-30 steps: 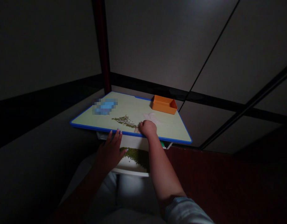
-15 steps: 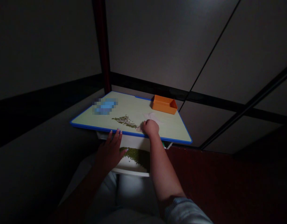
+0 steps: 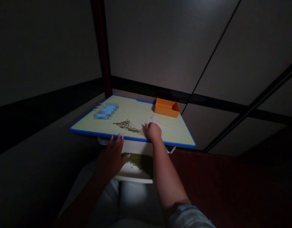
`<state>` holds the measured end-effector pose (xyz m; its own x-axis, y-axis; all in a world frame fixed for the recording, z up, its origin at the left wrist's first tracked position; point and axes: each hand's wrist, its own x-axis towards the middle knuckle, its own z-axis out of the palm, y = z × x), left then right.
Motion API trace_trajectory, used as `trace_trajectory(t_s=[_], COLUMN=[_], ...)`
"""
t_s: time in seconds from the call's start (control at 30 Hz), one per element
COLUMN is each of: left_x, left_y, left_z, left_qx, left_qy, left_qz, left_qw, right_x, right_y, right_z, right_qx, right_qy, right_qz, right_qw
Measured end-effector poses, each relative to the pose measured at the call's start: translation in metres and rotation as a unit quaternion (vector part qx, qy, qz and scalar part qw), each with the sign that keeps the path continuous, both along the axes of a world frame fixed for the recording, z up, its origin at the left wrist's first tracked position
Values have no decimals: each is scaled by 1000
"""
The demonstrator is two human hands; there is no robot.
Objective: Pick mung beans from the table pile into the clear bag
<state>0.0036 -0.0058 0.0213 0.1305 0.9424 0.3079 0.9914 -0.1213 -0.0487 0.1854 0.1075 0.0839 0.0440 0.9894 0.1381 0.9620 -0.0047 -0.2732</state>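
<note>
My right hand (image 3: pixel 154 131) is closed in a fist on the tabletop, over a thin, pale pinkish cloth (image 3: pixel 153 120) that spreads out behind it and to its left. Its fingertips are partly hidden. Just left of the cloth, small green beans (image 3: pixel 126 125) lie scattered in a loose streak. My left hand (image 3: pixel 113 155) is open, fingers spread, with the fingertips at the table's blue front edge. Its thumb reaches over an open white drawer (image 3: pixel 133 180), where a heap of green beans (image 3: pixel 138 160) lies. My right forearm covers the drawer's right end.
The pale table (image 3: pixel 176 133) has a raised blue rim. An orange open box (image 3: pixel 166 108) stands at its back right corner. A blurred-out blue item (image 3: pixel 106 110) lies at the left. Panelled walls (image 3: pixel 160 47) close in behind, and a dark red floor (image 3: pixel 207 177) shows at right.
The view has tilted slightly, so the table and drawer sit a little lower. My right hand stays closed at the cloth, and my left hand remains spread at the table edge.
</note>
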Motion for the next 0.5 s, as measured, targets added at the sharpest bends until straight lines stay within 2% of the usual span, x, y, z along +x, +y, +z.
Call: trace_trajectory(t_s=[0.17,0.4,0.47,0.5], left_x=[-4,-28,-35,-38], left_y=[3,19,24,27], left_z=[-8,-44,-54,-59], left_qx=[25,158,164,184], left_qy=[3,-10,-2,-12], left_qz=[-4,-67,-135,-119], left_qw=[1000,985,977,975], right_x=[-3,-15,-19,-21], right_y=[1,-4,-7,-10], right_z=[1,8,12,15], right_qx=[10,57,71,76], right_qy=[-2,4,4,4], right_qz=[-16,5,17,25], right_qw=[1000,998,997,997])
